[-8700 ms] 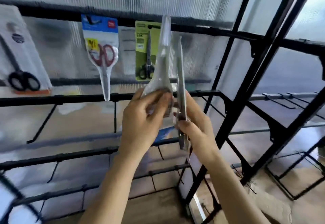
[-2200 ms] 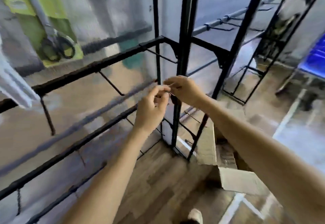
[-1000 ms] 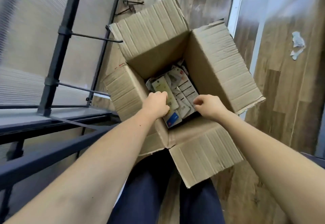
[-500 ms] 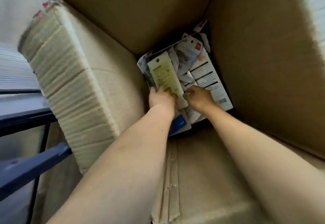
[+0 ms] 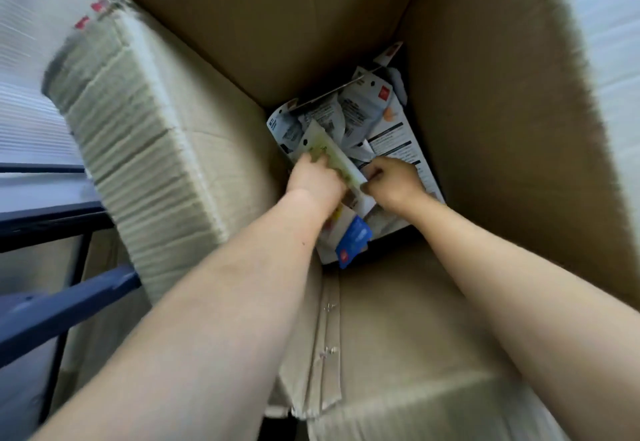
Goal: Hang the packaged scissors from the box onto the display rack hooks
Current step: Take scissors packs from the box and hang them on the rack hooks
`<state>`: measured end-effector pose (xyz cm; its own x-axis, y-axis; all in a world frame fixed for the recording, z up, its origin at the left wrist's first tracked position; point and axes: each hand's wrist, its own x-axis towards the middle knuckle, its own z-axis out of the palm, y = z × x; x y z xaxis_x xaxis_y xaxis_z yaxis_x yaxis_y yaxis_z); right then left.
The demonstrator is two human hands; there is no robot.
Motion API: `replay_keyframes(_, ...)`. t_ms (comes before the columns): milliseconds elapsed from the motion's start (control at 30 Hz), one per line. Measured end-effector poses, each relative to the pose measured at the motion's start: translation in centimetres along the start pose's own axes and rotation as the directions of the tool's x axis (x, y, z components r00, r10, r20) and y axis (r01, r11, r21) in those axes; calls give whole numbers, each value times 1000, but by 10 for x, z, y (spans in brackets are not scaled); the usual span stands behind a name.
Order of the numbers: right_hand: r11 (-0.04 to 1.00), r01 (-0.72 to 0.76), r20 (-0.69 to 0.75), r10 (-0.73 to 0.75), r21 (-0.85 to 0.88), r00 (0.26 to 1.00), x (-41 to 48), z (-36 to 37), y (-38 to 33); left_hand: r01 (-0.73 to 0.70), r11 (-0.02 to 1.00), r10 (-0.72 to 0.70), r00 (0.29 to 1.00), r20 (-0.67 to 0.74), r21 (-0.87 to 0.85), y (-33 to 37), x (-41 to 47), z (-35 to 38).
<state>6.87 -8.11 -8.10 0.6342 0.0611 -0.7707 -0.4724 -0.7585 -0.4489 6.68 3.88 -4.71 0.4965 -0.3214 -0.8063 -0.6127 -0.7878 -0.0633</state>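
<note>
I look straight down into an open cardboard box (image 5: pixel 467 101). At its bottom lies a heap of packaged scissors (image 5: pixel 377 118), white, grey and blue cards. My left hand (image 5: pixel 313 181) grips a green-backed scissors package (image 5: pixel 329 155), which is tilted up out of the heap. My right hand (image 5: pixel 393 181) is curled beside it and pinches the same package's lower right edge. A blue-cornered package (image 5: pixel 353 239) lies under my left wrist. The scissors inside the packages are hidden.
The box's left flap (image 5: pixel 138 135) folds outward toward dark blue rack bars (image 5: pixel 52 305) at the left edge. The near flap (image 5: pixel 398 329) lies under my forearms. A pale ribbed wall panel (image 5: pixel 27 59) stands behind the rack.
My left hand has lifted the green-backed package so that it stands steeper in the box. My right hand has moved left onto its edge. Before that I turned from the rack down to the box.
</note>
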Motion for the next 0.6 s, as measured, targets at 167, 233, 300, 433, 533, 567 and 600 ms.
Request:
replay_keyframes(167,983,37,-127,-14,177,992,-65,-64,-23,-34,887,-64,979,-196,-460,-10,-60,-27)
replay_keyframes(233,961,102,-184,-55,257,981,-95,-91,-38,-52,775,-144,956,-256,-630,-13,-90,-42)
replay_keyframes(300,933,164,-225,-93,322,970,-126,-118,-56,-96,669,-249,905,-344,-737,-14,-122,-59)
replay_keyframes(433,850,242,-260,-129,468,957,-191,-172,-92,-252,568,-445,707,-550,-783,-14,-190,-100)
replay_keyframes(533,764,332,-318,-174,554,932,-243,-205,-118,-353,535,-594,490,-639,-768,-11,-241,-132)
replay_keyframes(567,728,366,-339,-193,580,921,-263,-213,-126,-400,515,-637,414,-650,-758,-8,-260,-143)
replay_keyframes(600,686,400,-358,-213,608,909,-282,-221,-133,-448,485,-673,358,-648,-751,-5,-279,-153)
